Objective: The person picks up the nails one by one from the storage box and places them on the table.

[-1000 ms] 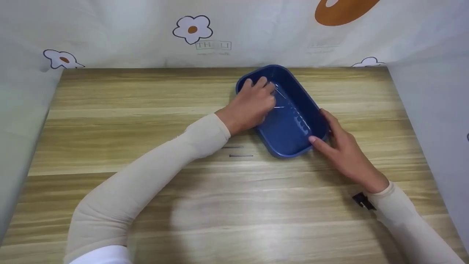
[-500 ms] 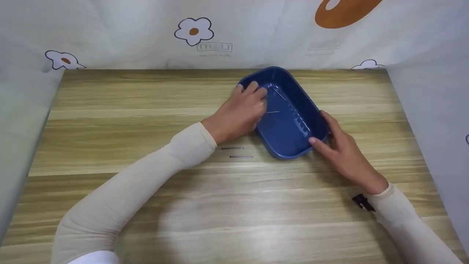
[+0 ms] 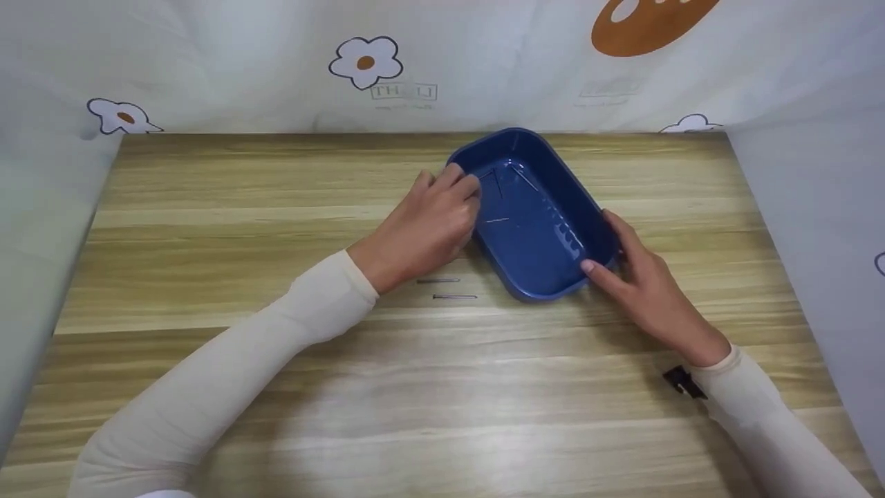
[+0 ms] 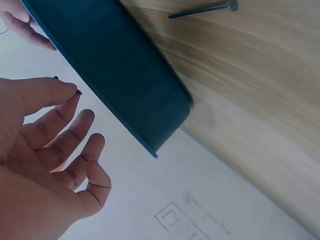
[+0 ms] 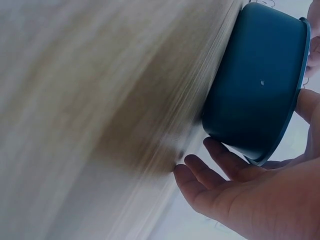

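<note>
A dark blue rectangular tray (image 3: pixel 536 259) sits angled on the wooden table. My left hand (image 3: pixel 429 225) is at its left rim, thumb and index finger together. In the left wrist view they pinch a nail (image 4: pixel 79 92), with only its dark ends showing. My right hand (image 3: pixel 646 294) grips the tray's near right corner, thumb over the rim and fingers against the outer wall. Inside the tray lie several thin nails (image 3: pixel 525 180). On the table just left of the tray are two more nails, a nearer one (image 3: pixel 455 297) and a farther one (image 3: pixel 439 281).
A pale curtain (image 3: pixel 242 69) printed with flowers hangs behind the table and along both sides. The wooden table top (image 3: pixel 484 401) stretches toward the person in front of the tray. A black clip (image 3: pixel 684 382) is by the right sleeve.
My left hand has drawn back left and toward me, from over the tray to its left rim, uncovering more nails inside. The right hand and the tray have stayed almost still.
</note>
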The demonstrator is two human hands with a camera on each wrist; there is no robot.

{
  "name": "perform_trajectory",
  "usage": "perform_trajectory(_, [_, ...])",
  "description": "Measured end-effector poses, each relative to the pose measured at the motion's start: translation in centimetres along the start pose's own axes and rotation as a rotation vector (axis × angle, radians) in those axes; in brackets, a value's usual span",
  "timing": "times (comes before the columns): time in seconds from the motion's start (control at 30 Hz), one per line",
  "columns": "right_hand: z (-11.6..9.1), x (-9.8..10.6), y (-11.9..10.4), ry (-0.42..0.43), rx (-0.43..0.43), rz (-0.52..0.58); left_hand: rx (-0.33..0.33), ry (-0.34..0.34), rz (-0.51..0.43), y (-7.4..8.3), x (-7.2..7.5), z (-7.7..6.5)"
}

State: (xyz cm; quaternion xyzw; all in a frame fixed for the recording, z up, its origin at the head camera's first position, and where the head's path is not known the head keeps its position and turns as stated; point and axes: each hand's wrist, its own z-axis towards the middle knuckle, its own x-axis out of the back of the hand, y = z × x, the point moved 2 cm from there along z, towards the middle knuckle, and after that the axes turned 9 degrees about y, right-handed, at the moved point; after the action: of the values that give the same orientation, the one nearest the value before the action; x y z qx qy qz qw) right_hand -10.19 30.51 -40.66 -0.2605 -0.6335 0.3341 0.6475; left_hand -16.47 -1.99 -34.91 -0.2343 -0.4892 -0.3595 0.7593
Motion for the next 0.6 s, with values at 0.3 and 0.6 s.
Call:
perform_trajectory(0.3, [-0.1, 0.1, 0.2, -0.009, -0.006, -0.003, 0.027, 0.047, -0.035, -0.6, 0.3, -2.3])
perform_trajectory(0.6, [0.0, 0.1, 0.2, -0.006, -0.002, -0.007, 0.086, 0.072, -0.086, -1.2, 0.2, -4.6])
